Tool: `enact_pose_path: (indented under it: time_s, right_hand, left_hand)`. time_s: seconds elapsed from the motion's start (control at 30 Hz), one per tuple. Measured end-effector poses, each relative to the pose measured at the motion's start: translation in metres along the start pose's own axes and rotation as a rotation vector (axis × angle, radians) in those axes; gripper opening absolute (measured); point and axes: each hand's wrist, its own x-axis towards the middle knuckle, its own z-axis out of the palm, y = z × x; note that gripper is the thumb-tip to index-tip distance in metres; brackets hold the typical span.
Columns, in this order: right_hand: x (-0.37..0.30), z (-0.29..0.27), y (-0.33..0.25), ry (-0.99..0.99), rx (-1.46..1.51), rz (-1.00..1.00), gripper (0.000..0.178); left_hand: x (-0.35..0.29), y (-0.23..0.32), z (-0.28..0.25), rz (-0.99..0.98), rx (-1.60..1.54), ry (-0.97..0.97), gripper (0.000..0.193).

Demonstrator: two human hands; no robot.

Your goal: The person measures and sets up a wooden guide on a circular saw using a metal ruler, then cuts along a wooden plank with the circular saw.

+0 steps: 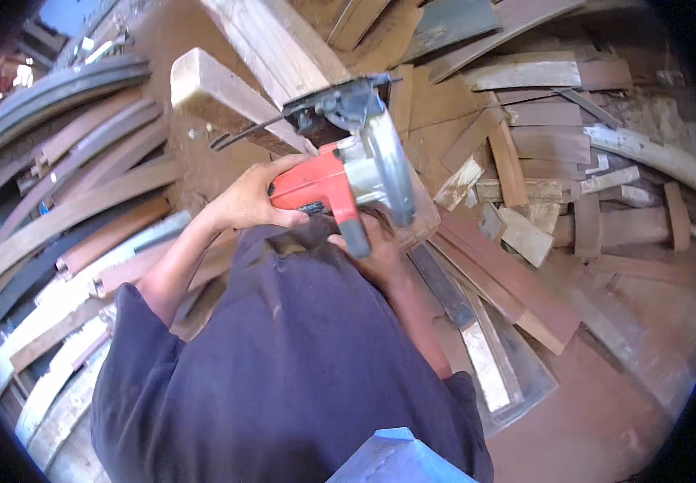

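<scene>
A red circular saw [313, 181] with a silver blade guard and dark base plate is tilted on its side in front of my body. My left hand [253, 196] is closed around the rear of its red motor housing, thumb along the near side. My right hand [380, 245] is closed at the saw's grey-tipped handle, showing on both sides of it; most of its fingers are hidden behind the handle. The base plate faces away from me, close to the end of a thick wooden beam [279, 48]. A second squared timber [219, 97] lies just left of that beam.
Curved wooden pieces [82, 189] are stacked on the left. Scattered offcuts and boards [545, 145] cover the ground on the right. Long reddish boards [509, 278] lie by my right arm. Brown sawdust or dirt [175, 48] spreads beyond the timbers. Something blue [400, 459] shows at the lower edge.
</scene>
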Motion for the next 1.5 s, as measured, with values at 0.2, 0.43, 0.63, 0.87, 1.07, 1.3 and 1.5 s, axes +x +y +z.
enact_pose_path:
  time_s: [0.2, 0.43, 0.63, 0.87, 1.07, 1.3, 1.5]
  right_hand:
    - [0.016, 0.032, 0.010, -0.150, -0.119, 0.148, 0.080]
    - [0.027, 0.057, -0.014, -0.297, 0.107, 0.489, 0.093]
    - [0.032, -0.027, -0.083, 0.126, 0.484, 0.750, 0.023]
    - [0.032, -0.031, -0.084, 0.682, 0.166, 0.576, 0.018]
    - [0.014, -0.018, -0.075, 0.810, 0.454, 0.650, 0.014]
    - [0.002, -0.018, -0.064, 0.789, 0.551, 0.698, 0.006]
    - [0.000, -0.024, -0.063, 0.714, 0.549, 0.688, 0.005]
  left_hand:
    - [0.025, -0.005, -0.028, 0.201, 0.328, 0.019, 0.089]
    - [0.077, -0.017, -0.079, 0.300, 0.582, -0.233, 0.093]
    - [0.104, -0.052, -0.101, 0.435, 0.640, -0.331, 0.087]
    - [0.128, -0.024, -0.105, 0.699, 0.781, -0.409, 0.061]
    - [0.132, 0.032, -0.100, 0.572, 0.839, -0.643, 0.080]
    - [0.116, 0.003, -0.088, 0.766, 0.759, -0.316, 0.066]
    - [0.099, 0.012, -0.077, 0.633, 0.791, -0.216, 0.053]
